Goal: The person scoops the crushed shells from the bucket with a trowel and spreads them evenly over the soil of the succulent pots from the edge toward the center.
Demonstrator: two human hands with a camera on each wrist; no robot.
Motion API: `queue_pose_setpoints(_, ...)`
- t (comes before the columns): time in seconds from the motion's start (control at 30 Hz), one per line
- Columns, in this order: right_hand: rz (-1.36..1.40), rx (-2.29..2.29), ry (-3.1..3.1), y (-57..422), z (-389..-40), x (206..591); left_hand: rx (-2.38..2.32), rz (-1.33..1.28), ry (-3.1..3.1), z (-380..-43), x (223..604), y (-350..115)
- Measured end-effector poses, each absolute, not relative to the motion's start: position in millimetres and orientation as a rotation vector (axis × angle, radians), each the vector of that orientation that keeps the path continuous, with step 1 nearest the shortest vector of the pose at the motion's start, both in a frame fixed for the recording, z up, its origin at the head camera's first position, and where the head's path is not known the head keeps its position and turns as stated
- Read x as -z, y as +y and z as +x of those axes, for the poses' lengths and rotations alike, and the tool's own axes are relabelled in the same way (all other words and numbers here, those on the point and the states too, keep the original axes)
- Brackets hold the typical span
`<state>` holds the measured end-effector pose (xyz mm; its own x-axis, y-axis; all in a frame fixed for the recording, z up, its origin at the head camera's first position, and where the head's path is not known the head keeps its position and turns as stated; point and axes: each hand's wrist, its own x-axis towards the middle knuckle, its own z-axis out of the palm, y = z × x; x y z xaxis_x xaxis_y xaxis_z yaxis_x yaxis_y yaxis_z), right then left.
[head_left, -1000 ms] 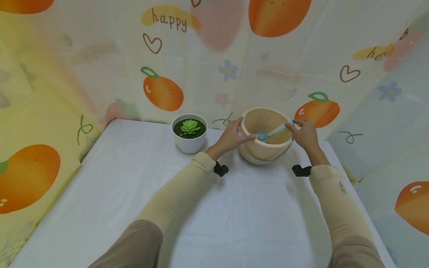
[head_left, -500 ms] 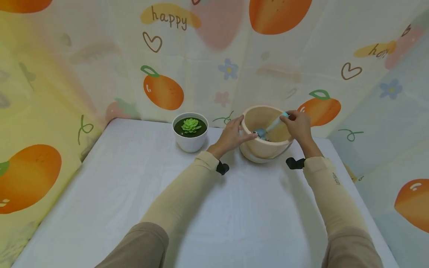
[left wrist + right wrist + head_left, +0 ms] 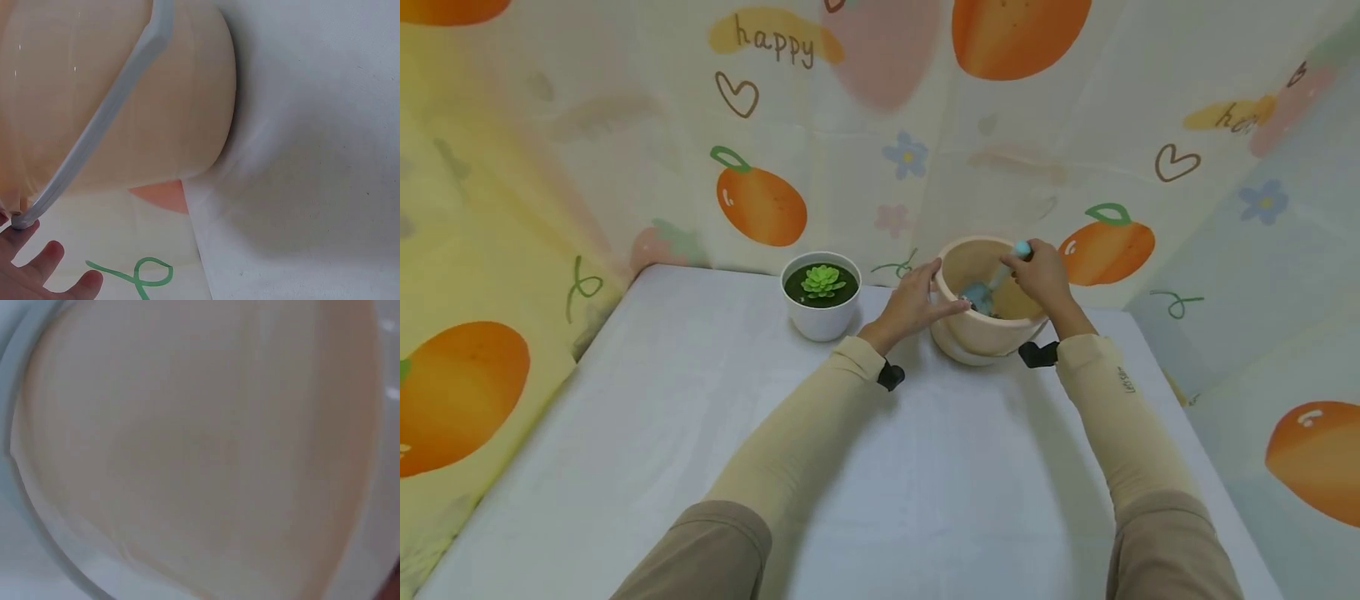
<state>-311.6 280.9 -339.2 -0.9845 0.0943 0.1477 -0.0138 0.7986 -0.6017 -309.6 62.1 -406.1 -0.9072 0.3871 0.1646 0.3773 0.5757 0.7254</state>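
A cream bucket (image 3: pixel 989 337) with a grey carrying handle (image 3: pixel 100 125) stands at the back right of the table. My right hand (image 3: pixel 1041 275) pinches the handle end of a small light-blue toy shovel (image 3: pixel 1000 275) above the right side of the opening. Its blade (image 3: pixel 977 296) is down inside the bucket near the left wall, by some small bits at the near rim. My left hand (image 3: pixel 913 308) rests at the bucket's left side, thumb along the near rim and the other fingers spread. In the left wrist view its fingertips (image 3: pixel 47 256) are beside the carrying handle's end.
Left of the bucket, a white pot (image 3: pixel 822 321) holds a green succulent (image 3: pixel 822 282) in dark green filling. Both stand on a white-covered table (image 3: pixel 940 483), close to the fruit-printed backdrop (image 3: pixel 850 167). A black wrist mount (image 3: pixel 1039 355) sits beneath my right wrist.
My right hand has moved left and up over the bucket, tipping the shovel more upright while its blade stays inside. The left hand keeps its place at the rim.
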Motion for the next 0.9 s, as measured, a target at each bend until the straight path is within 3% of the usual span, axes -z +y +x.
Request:
queue_pose_setpoints(0.3, 0.078, -0.645, -2.902, 282.7, -311.7, 341.3, -1.237, 0.674, 2.810, -310.4, 406.6, 60.5)
queue_pose_setpoints(0.9, 0.130, -0.896, -2.851, 267.1, -326.7, 359.1, -1.303, 0.673, 2.771, -311.4, 409.3, 61.2)
